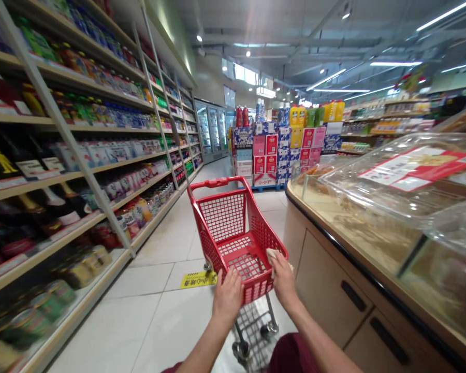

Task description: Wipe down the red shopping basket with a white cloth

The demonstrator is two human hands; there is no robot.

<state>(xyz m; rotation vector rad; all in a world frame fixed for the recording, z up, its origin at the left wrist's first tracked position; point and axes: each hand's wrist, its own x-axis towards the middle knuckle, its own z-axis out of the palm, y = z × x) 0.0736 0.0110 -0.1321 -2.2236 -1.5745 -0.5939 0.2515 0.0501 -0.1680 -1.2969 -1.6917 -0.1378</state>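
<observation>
A red plastic shopping cart (248,287) stands in the aisle, its basket turned toward me and its handle at the far end. My left hand (228,295) grips the near left corner of the rim, fingers curled over the edge. At the near right corner, my right hand (284,277) holds a crumpled whitish cloth (272,257) against the rim. Part of the cloth is hidden under the fingers. Nothing lies in the basket, and its red grid bottom shows. Below it are grey metal legs and dark caster wheels (241,349).
Shelves of bottles and cans (112,160) line the left. A wooden counter (334,274) with clear plastic food boxes (411,176) stands close on the right. Stacked drink cartons (266,155) are ahead, with glass-door fridges (213,127) beyond. A yellow sticker (198,280) marks the floor tiles.
</observation>
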